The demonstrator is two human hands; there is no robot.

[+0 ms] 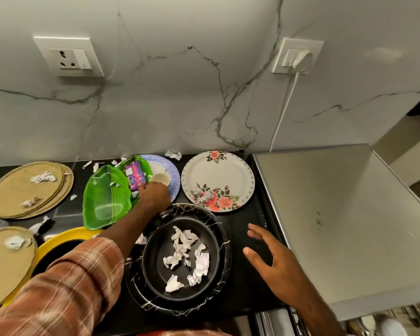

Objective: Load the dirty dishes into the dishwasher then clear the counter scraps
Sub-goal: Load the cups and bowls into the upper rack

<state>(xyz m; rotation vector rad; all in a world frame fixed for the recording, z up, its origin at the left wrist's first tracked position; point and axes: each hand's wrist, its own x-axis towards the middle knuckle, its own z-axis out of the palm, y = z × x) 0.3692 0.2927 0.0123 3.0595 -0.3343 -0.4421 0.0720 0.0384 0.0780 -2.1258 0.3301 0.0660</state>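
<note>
Two hands (153,195), two green plates (104,197), one floral plate (228,170)

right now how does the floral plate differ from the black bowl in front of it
The white round plate with pink roses is flat and shallow; the round black bowl is deeper, with raised walls. The rose plate lies directly on the dark counter, while the black bowl sits on a black marbled plate. The rose plate holds one crumpled scrap; the bowl holds several. Both are round.
</note>
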